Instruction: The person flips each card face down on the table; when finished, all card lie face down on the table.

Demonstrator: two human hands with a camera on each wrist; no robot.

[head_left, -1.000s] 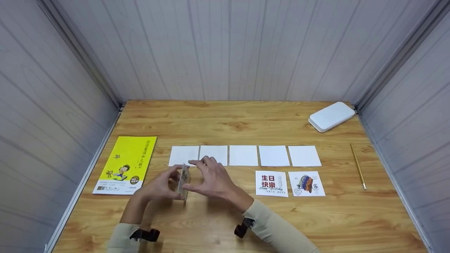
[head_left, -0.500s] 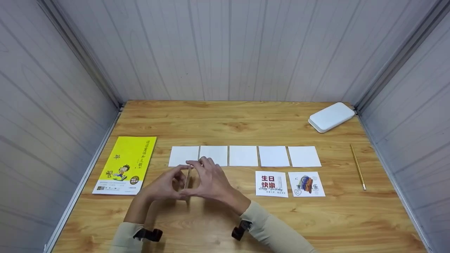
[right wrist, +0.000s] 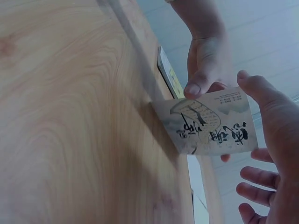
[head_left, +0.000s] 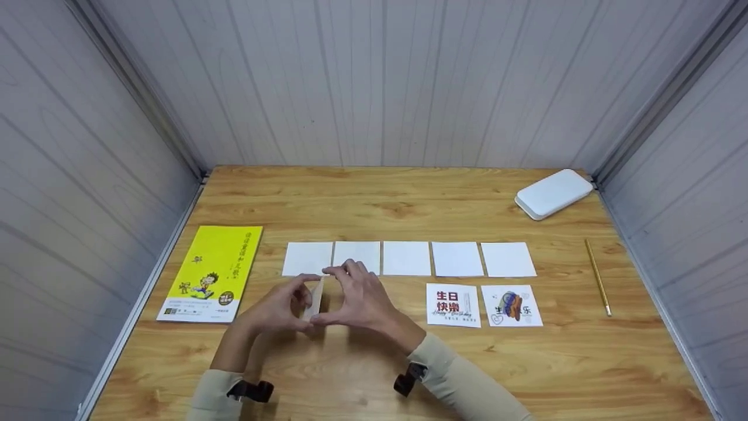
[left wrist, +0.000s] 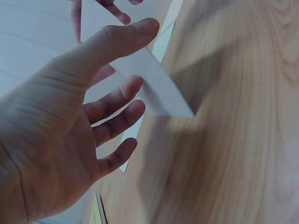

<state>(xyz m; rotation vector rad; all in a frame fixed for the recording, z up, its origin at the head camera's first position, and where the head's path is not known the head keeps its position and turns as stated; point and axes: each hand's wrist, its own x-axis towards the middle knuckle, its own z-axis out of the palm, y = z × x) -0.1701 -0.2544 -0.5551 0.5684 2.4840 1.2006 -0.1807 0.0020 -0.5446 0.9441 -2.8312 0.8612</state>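
Between both hands a thin square card (head_left: 315, 299) stands on edge, low over the table. Its plain white face (left wrist: 161, 88) shows in the left wrist view; dark brush-style writing and a grey drawing cover the face (right wrist: 212, 123) seen in the right wrist view. My left hand (head_left: 274, 307) grips it across two opposite edges, thumb at the near edge and a finger at the far one. My right hand (head_left: 362, 301) holds the same edges from the other side with thumb and index finger. Its remaining fingers (right wrist: 257, 186) stay off the card.
Behind the hands lies a row of several blank white cards (head_left: 405, 258). Two printed cards (head_left: 453, 305) lie face up to the right. A yellow book (head_left: 213, 272) is at the left, a white case (head_left: 554, 194) at the back right, a pencil (head_left: 598, 278) at the right.
The card has turned: its printed face showed to the head view a second ago, and now a plain pale side does. Both hands have shifted slightly right with it.
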